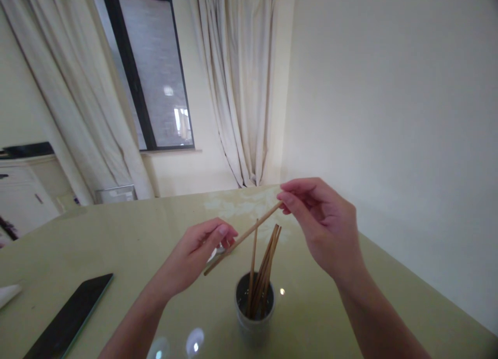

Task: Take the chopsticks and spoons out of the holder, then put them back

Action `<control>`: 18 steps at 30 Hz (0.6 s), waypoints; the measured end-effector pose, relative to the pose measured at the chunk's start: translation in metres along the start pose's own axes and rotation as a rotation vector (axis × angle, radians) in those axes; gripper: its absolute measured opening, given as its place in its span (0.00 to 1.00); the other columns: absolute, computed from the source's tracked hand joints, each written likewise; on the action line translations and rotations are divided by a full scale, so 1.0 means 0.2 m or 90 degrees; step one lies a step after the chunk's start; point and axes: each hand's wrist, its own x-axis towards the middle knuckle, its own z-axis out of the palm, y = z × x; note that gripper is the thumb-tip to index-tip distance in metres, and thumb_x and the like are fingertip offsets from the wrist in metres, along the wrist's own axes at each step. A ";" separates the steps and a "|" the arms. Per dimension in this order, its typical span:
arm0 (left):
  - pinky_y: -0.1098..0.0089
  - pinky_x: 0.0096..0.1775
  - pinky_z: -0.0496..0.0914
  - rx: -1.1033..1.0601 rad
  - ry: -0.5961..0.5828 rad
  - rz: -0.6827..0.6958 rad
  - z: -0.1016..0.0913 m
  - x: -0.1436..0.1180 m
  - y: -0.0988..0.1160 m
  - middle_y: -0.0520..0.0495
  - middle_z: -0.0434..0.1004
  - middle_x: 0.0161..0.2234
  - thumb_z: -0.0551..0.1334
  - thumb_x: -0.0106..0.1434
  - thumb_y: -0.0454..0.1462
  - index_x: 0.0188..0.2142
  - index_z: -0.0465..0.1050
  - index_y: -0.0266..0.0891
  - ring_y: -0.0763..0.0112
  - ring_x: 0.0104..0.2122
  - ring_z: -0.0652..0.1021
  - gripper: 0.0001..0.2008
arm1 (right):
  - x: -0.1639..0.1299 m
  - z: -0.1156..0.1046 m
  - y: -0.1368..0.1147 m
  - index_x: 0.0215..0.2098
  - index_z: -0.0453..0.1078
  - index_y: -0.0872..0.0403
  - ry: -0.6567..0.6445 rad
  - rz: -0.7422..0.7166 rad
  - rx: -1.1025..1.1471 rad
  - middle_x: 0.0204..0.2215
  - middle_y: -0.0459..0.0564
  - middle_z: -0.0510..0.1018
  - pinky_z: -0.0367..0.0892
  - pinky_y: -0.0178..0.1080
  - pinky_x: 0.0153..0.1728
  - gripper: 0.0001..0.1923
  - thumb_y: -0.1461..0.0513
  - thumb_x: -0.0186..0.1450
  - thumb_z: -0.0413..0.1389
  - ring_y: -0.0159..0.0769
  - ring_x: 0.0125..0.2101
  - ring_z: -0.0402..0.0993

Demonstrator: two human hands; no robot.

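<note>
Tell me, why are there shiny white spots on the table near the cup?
In the head view, the glossy table mirrors lamps as white glare spots, one beside the cup, more near the bottom edge; the window looks hazy, and the wide lens tilts the curtains.

No readable text, label, brand or number shows on anything here

Chopstick holder (pixel 254 309) with upright chopsticks (pixel 264 268) blocks centre near. Slanted chopstick (pixel 243 238) spans gap between left hand (pixel 202 250) and right hand (pixel 322 221). Phone (pixel 70 317) near left. Bare tabletop (pixel 128 234) far left, passable.
</note>
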 end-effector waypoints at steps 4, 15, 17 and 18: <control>0.65 0.45 0.71 0.299 -0.028 -0.103 0.01 0.04 -0.31 0.44 0.84 0.40 0.51 0.76 0.43 0.41 0.78 0.42 0.61 0.42 0.81 0.17 | 0.02 -0.06 0.00 0.46 0.77 0.49 0.067 -0.036 -0.018 0.33 0.46 0.83 0.80 0.39 0.36 0.08 0.60 0.68 0.67 0.36 0.32 0.81; 0.68 0.46 0.68 0.522 -0.123 -0.304 0.03 -0.07 -0.72 0.43 0.83 0.45 0.59 0.69 0.33 0.40 0.79 0.41 0.62 0.47 0.80 0.08 | 0.02 -0.02 0.02 0.38 0.78 0.50 -0.247 0.051 -0.166 0.30 0.43 0.85 0.74 0.34 0.34 0.04 0.63 0.72 0.62 0.33 0.31 0.82; 0.68 0.45 0.68 0.519 -0.111 -0.311 0.01 -0.06 -0.73 0.42 0.83 0.43 0.60 0.68 0.33 0.36 0.77 0.40 0.62 0.45 0.80 0.06 | 0.01 -0.01 0.02 0.38 0.78 0.50 -0.282 0.052 -0.200 0.30 0.42 0.84 0.72 0.33 0.33 0.04 0.63 0.72 0.62 0.32 0.31 0.81; 0.67 0.44 0.67 0.517 -0.100 -0.317 0.00 -0.06 -0.73 0.42 0.83 0.42 0.60 0.68 0.33 0.36 0.76 0.40 0.61 0.44 0.80 0.06 | 0.01 -0.01 0.02 0.38 0.78 0.50 -0.285 0.047 -0.217 0.30 0.42 0.84 0.71 0.33 0.32 0.04 0.63 0.72 0.61 0.32 0.31 0.81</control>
